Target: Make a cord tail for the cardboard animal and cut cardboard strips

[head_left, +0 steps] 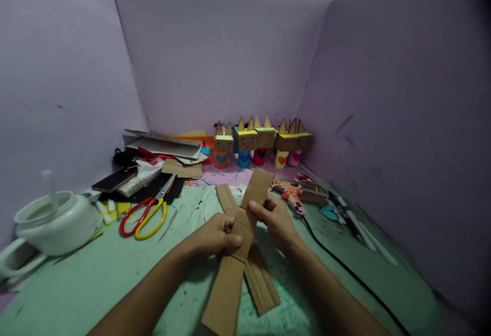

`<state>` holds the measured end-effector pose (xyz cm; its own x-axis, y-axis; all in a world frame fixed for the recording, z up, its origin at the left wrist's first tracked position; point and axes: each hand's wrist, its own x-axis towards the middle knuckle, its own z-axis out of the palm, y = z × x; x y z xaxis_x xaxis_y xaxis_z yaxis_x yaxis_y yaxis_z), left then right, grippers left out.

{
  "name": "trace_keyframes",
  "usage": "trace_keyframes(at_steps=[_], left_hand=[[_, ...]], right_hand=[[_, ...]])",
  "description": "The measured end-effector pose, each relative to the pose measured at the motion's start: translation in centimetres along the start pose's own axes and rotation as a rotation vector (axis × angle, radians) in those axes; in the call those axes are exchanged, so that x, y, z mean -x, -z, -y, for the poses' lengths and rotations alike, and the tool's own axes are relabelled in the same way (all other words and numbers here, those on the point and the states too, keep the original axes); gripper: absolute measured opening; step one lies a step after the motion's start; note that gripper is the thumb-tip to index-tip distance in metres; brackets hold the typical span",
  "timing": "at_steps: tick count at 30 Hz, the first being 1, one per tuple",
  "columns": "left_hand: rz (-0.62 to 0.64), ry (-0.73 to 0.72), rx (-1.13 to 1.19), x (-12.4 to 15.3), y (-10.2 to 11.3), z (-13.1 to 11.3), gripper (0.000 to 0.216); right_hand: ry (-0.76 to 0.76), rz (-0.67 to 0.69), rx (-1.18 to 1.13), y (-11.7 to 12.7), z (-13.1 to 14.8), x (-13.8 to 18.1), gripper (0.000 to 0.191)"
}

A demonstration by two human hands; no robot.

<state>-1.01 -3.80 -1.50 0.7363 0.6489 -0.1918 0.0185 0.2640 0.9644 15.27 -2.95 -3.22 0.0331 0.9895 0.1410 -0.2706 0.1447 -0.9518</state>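
Two cardboard strips cross each other in an X in front of me. The upper cardboard strip [225, 295] has fold creases across its middle. Beneath it runs the lower cardboard strip [262, 278], its ends showing at upper left and lower right. My left hand [220, 234] pinches the left edge near the crossing, thumb on top. At the right edge, higher up, my right hand [274, 218] grips the upper strip between thumb and fingers. Most of the fingers of both hands are hidden behind the cardboard.
Red-and-yellow-handled scissors [148, 218] lie left, by a white teapot [61, 223] and a phone [115, 178]. A patterned glue gun [289, 193] with a black cord lies right, near several pens [360, 228]. Box-headed cardboard figures [245, 141] line the back wall.
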Motion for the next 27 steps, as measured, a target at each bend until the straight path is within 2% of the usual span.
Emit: trace_keyframes(at_steps=[2,4,6,9,12,16,18,21,23,25,27], left_hand=[[0.009,0.036,-0.038,0.4,0.2,-0.4,0.037],[-0.034,0.063,-0.071,0.8,1.0,-1.0,0.030],[-0.134,0.061,-0.036,1.1,2.1,-1.7,0.027],[-0.331,-0.045,0.184,1.2,4.0,-2.4,0.029],[-0.453,-0.133,0.338,0.9,4.3,-2.1,0.021],[-0.349,-0.056,0.291,-0.6,2.0,-0.8,0.030],[-0.372,-0.071,0.311,-1.5,1.0,-0.5,0.024],[-0.590,-0.180,0.356,-2.2,1.3,-0.5,0.014],[-0.696,-0.223,0.349,-2.0,2.5,-0.7,0.012],[-0.702,-0.202,0.316,-1.5,3.6,-0.9,0.012],[-0.647,-0.138,0.262,-1.1,4.0,-0.8,0.010]], right_hand=[[-0.004,-0.075,-0.012,0.3,0.2,-0.1,0.030],[-0.032,-0.149,-0.033,0.6,0.5,-0.3,0.032],[-0.044,-0.211,-0.069,1.0,0.9,-0.6,0.032],[0.023,-0.363,-0.207,1.5,1.1,-1.2,0.029],[0.119,-0.505,-0.340,1.8,0.7,-1.7,0.026],[0.132,-0.575,-0.351,0.6,-0.6,-1.3,0.023],[0.081,-0.516,-0.312,-0.5,-1.2,-0.4,0.019],[0.066,-0.307,-0.129,-1.6,-1.4,1.3,0.029],[0.147,-0.138,0.078,-1.3,-1.1,2.5,0.052],[0.276,0.054,0.286,-0.3,-0.6,3.2,0.071],[0.408,0.263,0.484,1.0,-0.1,3.6,0.070]])
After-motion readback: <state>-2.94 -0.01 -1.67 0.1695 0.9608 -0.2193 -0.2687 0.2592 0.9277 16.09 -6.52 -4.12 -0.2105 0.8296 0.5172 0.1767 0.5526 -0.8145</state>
